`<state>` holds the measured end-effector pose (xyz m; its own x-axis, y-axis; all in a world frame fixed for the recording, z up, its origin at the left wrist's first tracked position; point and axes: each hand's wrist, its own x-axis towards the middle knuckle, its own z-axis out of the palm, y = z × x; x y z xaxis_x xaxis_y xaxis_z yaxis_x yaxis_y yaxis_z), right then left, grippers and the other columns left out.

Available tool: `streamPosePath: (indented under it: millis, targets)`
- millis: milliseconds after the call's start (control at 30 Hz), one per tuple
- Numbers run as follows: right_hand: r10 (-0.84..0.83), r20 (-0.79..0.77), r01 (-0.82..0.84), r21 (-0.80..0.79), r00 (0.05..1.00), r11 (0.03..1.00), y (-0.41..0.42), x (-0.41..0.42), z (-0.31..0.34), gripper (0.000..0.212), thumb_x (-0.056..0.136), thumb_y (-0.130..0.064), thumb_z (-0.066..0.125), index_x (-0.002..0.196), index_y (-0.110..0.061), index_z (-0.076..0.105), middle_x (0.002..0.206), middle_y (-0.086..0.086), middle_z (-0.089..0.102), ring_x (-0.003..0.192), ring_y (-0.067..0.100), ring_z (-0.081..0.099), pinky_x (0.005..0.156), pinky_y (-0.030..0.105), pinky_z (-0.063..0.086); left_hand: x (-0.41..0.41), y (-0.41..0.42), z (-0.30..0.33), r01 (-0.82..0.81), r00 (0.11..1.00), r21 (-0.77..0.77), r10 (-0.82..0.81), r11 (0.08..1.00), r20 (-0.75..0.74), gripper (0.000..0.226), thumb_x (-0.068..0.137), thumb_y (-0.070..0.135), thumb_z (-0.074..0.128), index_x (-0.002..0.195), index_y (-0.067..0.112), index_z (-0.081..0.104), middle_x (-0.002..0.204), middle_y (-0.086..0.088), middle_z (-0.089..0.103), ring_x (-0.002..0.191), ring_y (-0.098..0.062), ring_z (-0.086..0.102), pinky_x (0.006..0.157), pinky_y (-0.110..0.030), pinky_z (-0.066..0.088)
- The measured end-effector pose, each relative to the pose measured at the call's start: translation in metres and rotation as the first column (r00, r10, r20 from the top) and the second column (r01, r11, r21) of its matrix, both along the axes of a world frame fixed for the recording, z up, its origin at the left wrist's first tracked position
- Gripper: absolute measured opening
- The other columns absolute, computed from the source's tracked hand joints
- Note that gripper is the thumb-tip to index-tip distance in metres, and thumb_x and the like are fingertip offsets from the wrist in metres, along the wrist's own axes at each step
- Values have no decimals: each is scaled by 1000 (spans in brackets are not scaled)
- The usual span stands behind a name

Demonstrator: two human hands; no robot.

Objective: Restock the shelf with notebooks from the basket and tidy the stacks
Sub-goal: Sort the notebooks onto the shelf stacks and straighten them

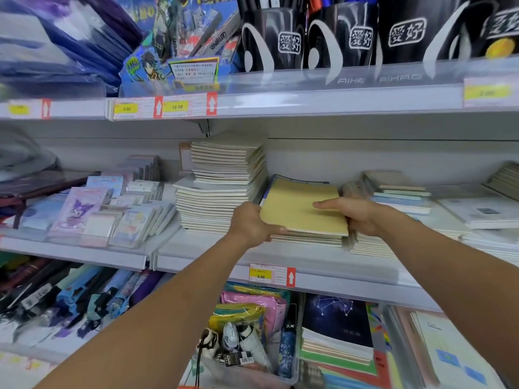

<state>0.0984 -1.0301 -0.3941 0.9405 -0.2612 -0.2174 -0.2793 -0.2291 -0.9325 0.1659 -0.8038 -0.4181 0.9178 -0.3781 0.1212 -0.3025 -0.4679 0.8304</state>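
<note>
From the head camera I see both my hands on a low stack of notebooks [306, 209] with a yellow cover on top, lying on the middle shelf [337, 265]. My left hand [251, 224] grips the stack at its near left corner, thumb on the front edge. My right hand [355, 213] holds the right side, thumb flat on the cover, fingers curled around the edge. Just beside it on the left stands a tall white stack [222, 183]. A 6.00 price tag [261, 274] sits on the shelf edge below.
</note>
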Motion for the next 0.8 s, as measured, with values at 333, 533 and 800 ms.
streamPosePath:
  millis: [333,533,800]
  targets:
    - [69,-47,-81,-333,996,939,-17,25,-20,122,23,-44,102,131,-16,53,127,-2,64,120,18,58,105,33,46,13,-19,-20,-204,939,271,109,941,327,42,95,39,58,119,5,51,121,-13,56,106,-32,59,86,-41,50]
    - [-83,-6,76,-361,996,930,-3,25,-8,100,57,-28,96,142,-6,46,137,3,54,122,19,53,103,24,40,24,-34,-19,-86,996,242,83,966,23,57,101,50,32,136,7,20,146,-15,29,115,-41,51,82,-48,55]
    - [-174,719,657,-474,673,586,78,-32,-60,46,78,-35,80,113,-12,59,117,6,59,111,26,55,88,35,47,-14,6,-54,-205,842,-200,277,958,463,42,100,41,46,127,10,52,121,-5,59,103,-18,56,80,-28,42]
